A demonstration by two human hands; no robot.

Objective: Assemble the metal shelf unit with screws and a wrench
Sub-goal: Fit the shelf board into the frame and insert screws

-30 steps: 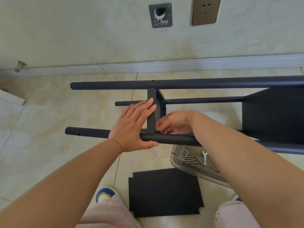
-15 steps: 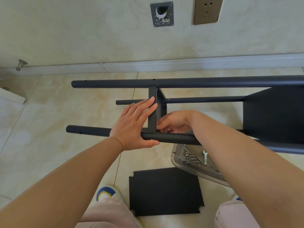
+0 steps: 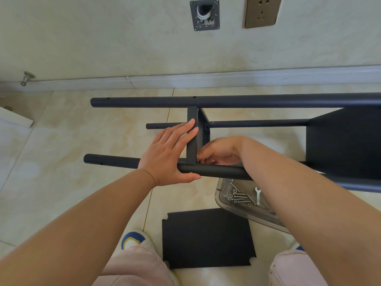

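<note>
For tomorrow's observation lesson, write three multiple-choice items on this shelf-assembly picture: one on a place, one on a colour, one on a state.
1. Where does the wrench lie?
A. in the clear tray
B. on the loose panel
C. in a hand

2. What colour is the loose shelf panel on the floor?
A. white
B. black
C. silver

3. How is the left hand placed?
A. fist on the floor
B. holding a screw
C. fingers straight against the upright panel

Answers: 1 A, it lies among screws in the tray; 2 B, it is dark like the frame; 3 C, fingers lie flat, thumb under the tube.

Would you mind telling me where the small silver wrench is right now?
In the head view, the small silver wrench lies in the clear plastic tray on the floor, lower right, beside the loose screws and just left of the right forearm.
</note>
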